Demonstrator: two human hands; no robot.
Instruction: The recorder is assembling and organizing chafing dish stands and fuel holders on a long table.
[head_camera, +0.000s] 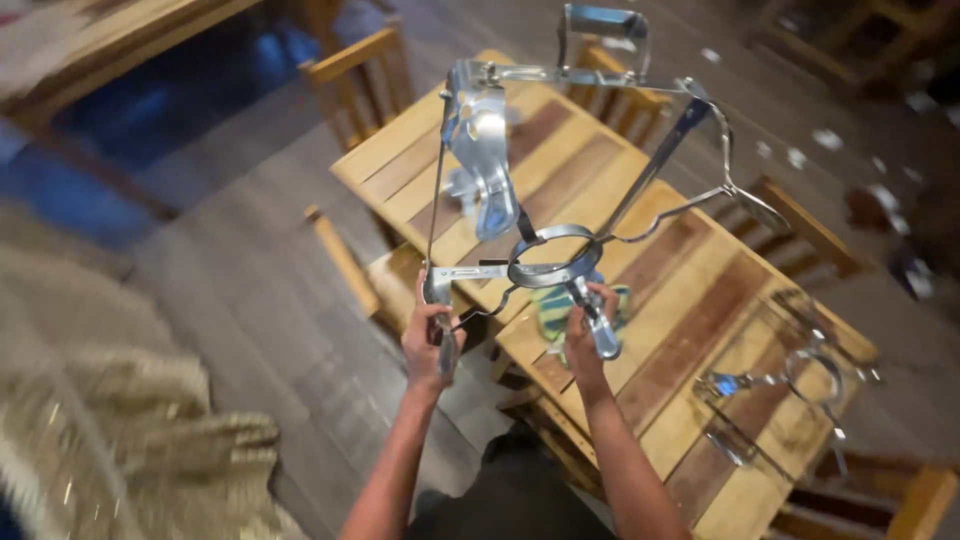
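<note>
Wood slat table (690, 300) w/ chairs, grey plank floor (250, 290), hands gripping metal frame (560, 200)

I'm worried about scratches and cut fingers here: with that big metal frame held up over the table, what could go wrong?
1. The left hand and right hand grip only the near ends of the metal frame; most of it reaches far beyond them, so it could tip or twist.
2. Its thin strips and bent ends look sharp and might nick the fingers.
3. If it drops, it may dent the wooden table or land on the second metal frame lying there.
</note>
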